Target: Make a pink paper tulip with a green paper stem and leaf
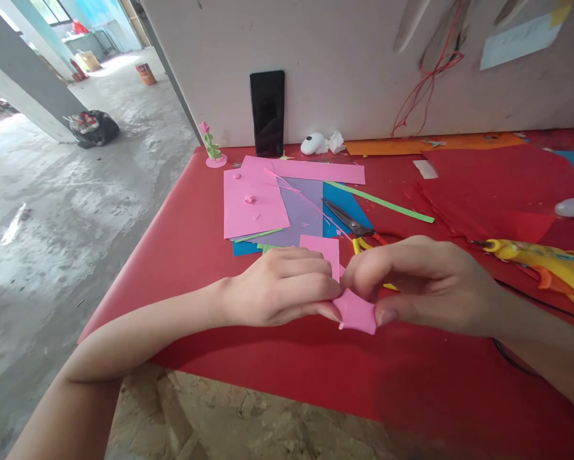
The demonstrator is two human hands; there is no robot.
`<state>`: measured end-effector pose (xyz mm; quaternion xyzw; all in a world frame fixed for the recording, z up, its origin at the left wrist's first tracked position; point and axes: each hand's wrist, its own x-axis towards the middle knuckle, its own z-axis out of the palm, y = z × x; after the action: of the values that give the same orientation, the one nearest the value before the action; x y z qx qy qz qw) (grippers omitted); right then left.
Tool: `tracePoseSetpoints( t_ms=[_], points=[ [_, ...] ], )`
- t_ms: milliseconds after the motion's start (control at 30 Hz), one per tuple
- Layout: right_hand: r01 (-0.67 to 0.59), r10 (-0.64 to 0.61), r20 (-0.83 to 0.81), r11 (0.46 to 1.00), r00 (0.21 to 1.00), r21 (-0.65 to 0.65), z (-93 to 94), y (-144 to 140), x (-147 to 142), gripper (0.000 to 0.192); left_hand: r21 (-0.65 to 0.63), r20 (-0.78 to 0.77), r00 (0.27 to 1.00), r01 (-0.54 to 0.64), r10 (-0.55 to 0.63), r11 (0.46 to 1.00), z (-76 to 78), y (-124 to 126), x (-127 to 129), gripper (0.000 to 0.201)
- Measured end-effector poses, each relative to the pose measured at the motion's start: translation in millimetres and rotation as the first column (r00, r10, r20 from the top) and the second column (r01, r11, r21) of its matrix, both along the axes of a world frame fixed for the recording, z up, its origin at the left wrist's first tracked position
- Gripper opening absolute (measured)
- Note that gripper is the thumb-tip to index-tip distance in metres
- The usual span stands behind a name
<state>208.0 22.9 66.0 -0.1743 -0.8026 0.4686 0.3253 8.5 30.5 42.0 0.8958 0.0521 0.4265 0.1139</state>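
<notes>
A pink folded paper star [357, 312] is held between my two hands above the front of the red table. My left hand [287, 287] pinches its left point, the fingers curled closed. On the other side my right hand [425, 281] grips the star's right edge between thumb and bent fingers. Just behind them lie scissors [348, 219] with yellow and red handles, partly hidden by my right hand. A small pink paper piece [321, 246] shows beyond my left hand. Farther back, pink sheets [255, 214] carry two tiny pink stars [249, 200].
A yellow glue gun [540, 255] lies at the right, its dark cable under my right arm. A black phone [268, 114] leans on the back panel. A small paper flower [212, 147] stands at the far left corner. One green strip [382, 203] crosses the table [191, 217].
</notes>
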Motion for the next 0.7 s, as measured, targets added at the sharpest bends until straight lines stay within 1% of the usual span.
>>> tracePoseSetpoints(
  t_ms=[67,167,233,333,400,467,567,633,700],
  points=[
    [-0.023,0.023,0.002,0.999,1.0,0.046,-0.7,-0.3,1.1,0.014,-0.174,0.023,0.997,0.074,-0.071,0.982,-0.2,-2.6,0.7,0.025],
    [-0.015,0.014,0.016,0.998,1.0,0.068,2.2,-1.0,3.0,0.019,-0.388,0.048,0.989,0.148,-0.141,0.909,0.0,-6.2,1.2,0.024],
    [-0.026,0.025,0.055,0.999,0.998,0.021,6.0,-1.7,3.5,0.022,-0.491,0.068,0.983,0.184,-0.173,0.852,-0.1,-7.7,1.3,0.024],
    [-0.056,0.077,0.14,0.988,0.987,-0.143,11.2,-3.3,3.6,0.028,-0.61,0.114,0.969,0.242,-0.219,0.754,-0.1,-8.9,1.2,0.025],
    [-0.069,0.116,0.173,0.964,0.978,-0.258,12.7,-4.5,3.8,0.03,-0.669,0.133,0.961,0.266,-0.241,0.694,0.4,-9.4,0.9,0.026],
    [-0.068,0.124,0.164,0.948,0.979,-0.311,12.2,-5.4,4.1,0.026,-0.709,0.137,0.957,0.275,-0.255,0.649,1.0,-10.0,0.6,0.027],
    [-0.075,0.11,0.107,0.956,0.988,-0.285,8.2,-6.3,4.0,0.02,-0.729,0.144,0.953,0.286,-0.268,0.622,1.0,-11.4,0.7,0.027],
    [-0.076,0.095,0.07,0.968,0.993,-0.241,4.6,-7.3,2.7,0.02,-0.735,0.158,0.951,0.293,-0.265,0.612,0.1,-12.7,1.4,0.028],
    [-0.045,0.055,0.043,0.979,0.998,-0.2,1.6,-9.9,0.5,0.022,-0.748,0.175,0.95,0.299,-0.258,0.593,-1.2,-14.2,2.7,0.029]
  ],
)
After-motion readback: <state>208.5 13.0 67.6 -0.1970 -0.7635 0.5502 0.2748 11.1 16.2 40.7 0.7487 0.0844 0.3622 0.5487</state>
